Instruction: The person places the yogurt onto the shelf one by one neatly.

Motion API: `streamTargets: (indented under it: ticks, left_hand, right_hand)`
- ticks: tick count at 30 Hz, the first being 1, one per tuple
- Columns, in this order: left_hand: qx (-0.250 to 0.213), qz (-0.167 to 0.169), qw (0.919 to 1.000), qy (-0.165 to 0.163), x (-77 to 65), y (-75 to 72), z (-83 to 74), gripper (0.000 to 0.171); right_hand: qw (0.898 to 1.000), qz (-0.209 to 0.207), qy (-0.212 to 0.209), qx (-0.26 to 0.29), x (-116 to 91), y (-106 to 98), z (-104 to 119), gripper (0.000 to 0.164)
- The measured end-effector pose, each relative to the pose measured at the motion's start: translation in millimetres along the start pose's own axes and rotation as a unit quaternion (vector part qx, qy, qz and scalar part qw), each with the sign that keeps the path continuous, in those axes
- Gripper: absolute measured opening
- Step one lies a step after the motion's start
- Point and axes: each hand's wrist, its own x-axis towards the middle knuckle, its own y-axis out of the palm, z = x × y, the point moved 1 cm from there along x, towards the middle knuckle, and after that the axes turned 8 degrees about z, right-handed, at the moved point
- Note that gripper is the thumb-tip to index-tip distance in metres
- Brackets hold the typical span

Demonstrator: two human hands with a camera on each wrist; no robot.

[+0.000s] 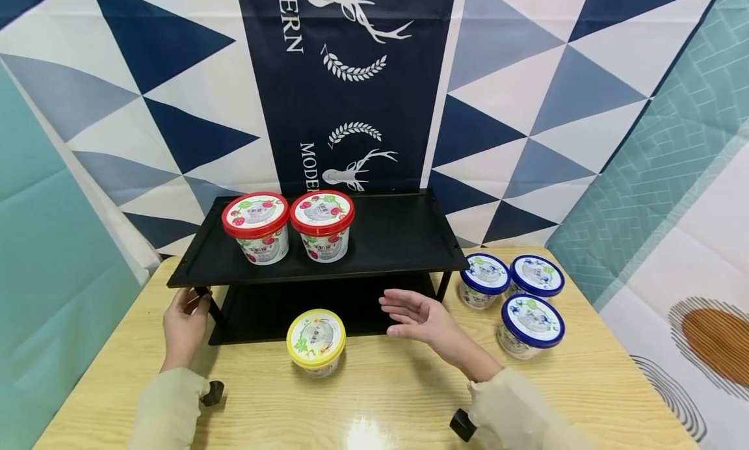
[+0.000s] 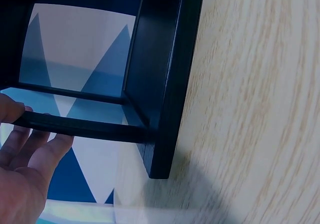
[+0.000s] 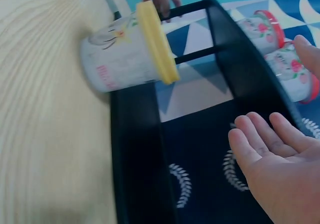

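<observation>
A black two-tier shelf (image 1: 386,242) stands on the table. My left hand (image 1: 186,323) holds its front left post (image 2: 95,128), thumb on one side and fingers on the other. In front of the lower tier sits a yellow-lidded tub (image 1: 316,341), upright and touched by neither hand. My right hand (image 1: 424,323) hovers before the shelf's right part, fingers extended and palm turned inward, with nothing in it. Two red-lidded tubs, one at the left (image 1: 257,225) and one beside it (image 1: 323,224), stand on the upper tier's left half.
Several blue-lidded tubs (image 1: 533,323) stand in a group on the table, right of the shelf. Behind the shelf hangs a patterned cloth (image 1: 351,92). The wooden table (image 1: 281,411) extends in front, with a dark wrist-strap piece by each sleeve.
</observation>
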Motion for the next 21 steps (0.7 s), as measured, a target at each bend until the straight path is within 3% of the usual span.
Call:
streamTargets:
  ticks: [10, 21]
  left_hand:
    - [-0.008, -0.014, 0.9997, 0.016, 0.8, 1.0, 3.8, 0.031]
    - [0.001, -0.005, 1.0, -0.004, 1.7, 0.6, 1.2, 0.032]
  right_hand:
    - [1.0, 0.006, -0.002, 0.013, 9, 6, -27, 0.074]
    - [1.0, 0.02, 0.0, 0.005, 22, 17, -48, 0.077]
